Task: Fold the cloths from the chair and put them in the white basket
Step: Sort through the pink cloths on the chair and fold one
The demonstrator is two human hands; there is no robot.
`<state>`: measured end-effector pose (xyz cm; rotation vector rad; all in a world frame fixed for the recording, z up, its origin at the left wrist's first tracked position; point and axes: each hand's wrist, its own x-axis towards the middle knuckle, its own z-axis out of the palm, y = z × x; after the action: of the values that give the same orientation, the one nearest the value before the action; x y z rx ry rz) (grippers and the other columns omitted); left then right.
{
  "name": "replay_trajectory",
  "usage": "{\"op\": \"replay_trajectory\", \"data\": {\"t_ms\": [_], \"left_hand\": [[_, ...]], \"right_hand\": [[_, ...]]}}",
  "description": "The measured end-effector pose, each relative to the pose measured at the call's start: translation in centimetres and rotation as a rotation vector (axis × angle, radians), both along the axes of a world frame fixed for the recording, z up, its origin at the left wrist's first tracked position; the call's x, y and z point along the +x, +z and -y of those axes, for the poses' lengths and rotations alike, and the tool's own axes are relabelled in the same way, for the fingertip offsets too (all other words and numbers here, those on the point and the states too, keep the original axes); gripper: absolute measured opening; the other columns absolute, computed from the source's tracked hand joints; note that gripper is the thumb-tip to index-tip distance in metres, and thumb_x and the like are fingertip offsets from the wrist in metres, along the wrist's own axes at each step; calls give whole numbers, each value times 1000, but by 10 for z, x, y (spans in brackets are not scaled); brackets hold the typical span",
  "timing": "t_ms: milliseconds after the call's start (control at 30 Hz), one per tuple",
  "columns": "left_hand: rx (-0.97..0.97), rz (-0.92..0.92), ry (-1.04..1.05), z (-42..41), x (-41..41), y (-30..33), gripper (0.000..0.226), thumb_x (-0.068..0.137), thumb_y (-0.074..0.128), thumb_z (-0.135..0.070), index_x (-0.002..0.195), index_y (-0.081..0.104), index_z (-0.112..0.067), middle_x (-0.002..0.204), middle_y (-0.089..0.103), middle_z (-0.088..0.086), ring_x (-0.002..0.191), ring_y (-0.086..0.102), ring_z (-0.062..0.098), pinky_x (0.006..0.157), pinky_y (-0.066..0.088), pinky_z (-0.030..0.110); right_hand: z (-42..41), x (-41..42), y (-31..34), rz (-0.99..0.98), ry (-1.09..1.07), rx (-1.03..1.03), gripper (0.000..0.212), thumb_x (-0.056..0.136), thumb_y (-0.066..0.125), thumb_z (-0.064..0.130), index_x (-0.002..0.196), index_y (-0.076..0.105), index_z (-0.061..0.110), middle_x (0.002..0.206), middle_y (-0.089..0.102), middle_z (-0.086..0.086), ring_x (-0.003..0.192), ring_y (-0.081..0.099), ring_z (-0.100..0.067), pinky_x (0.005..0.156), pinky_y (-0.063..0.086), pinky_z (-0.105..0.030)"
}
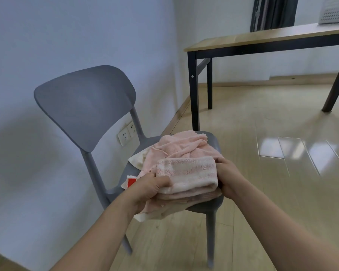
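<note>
A folded pink cloth point(186, 173) lies at the front of the grey chair point(86, 102) seat, on top of other cloths. My left hand point(147, 189) grips its left end, and my right hand point(228, 177) grips its right end. Behind it a crumpled pink cloth point(182, 145) is heaped on the seat. A cream cloth point(138, 158) peeks out at the left, and a white cloth with a red patch point(130, 182) sticks out beside my left hand. The white basket point(334, 13) stands on the table at the top right, partly cut off by the frame.
A wooden table point(262, 39) with black legs stands to the right behind the chair. The white wall point(47, 36) with power sockets point(126, 133) is close behind the chair. Shiny wooden floor point(272, 153) stretches between the chair and the table.
</note>
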<state>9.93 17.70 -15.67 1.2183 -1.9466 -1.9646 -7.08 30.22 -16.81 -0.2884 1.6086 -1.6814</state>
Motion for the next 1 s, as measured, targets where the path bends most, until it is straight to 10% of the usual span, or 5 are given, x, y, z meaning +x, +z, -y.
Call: {"op": "replay_trajectory", "data": {"t_ms": [167, 267, 467, 700, 1000], "left_hand": [[-72, 11, 5, -2, 0, -5, 49, 73, 68, -20, 120, 54, -22, 104, 67, 8, 87, 65, 23, 59, 54, 30], [-136, 45, -9, -1, -4, -6, 68, 68, 71, -22, 127, 39, -27, 116, 56, 8, 99, 61, 28, 65, 58, 36], [-29, 25, 177, -1, -22, 16, 75, 68, 59, -76, 125, 55, -29, 119, 64, 2, 106, 60, 23, 82, 53, 37], [-405, -89, 252, -12, -39, 15, 66, 91, 39, -63, 140, 40, -19, 135, 48, -1, 123, 45, 24, 106, 38, 44], [-759, -298, 253, -19, -34, 35, 35, 93, 44, -50, 95, 53, -17, 81, 54, -9, 78, 52, 9, 66, 40, 19]], "right_hand": [[0, 2, 7, 180, -44, 24, 24, 94, 46, 34, 93, 60, 15, 78, 64, -4, 70, 61, -20, 54, 49, -29], [0, 2, 9, 54, 117, 185, 56, 82, 46, 69, 111, 52, 21, 105, 62, -5, 98, 61, -24, 78, 53, -37], [3, 14, -3, -491, 38, 277, 43, 90, 46, 56, 111, 45, 18, 107, 54, -1, 99, 52, -21, 93, 46, -45], [4, 16, 10, -294, -149, 12, 44, 91, 39, 61, 112, 47, 24, 114, 53, 2, 108, 51, -19, 99, 41, -41], [-11, 11, 29, -228, -8, -186, 39, 90, 49, 54, 100, 63, 18, 100, 68, -7, 92, 66, -24, 84, 56, -44]]}}
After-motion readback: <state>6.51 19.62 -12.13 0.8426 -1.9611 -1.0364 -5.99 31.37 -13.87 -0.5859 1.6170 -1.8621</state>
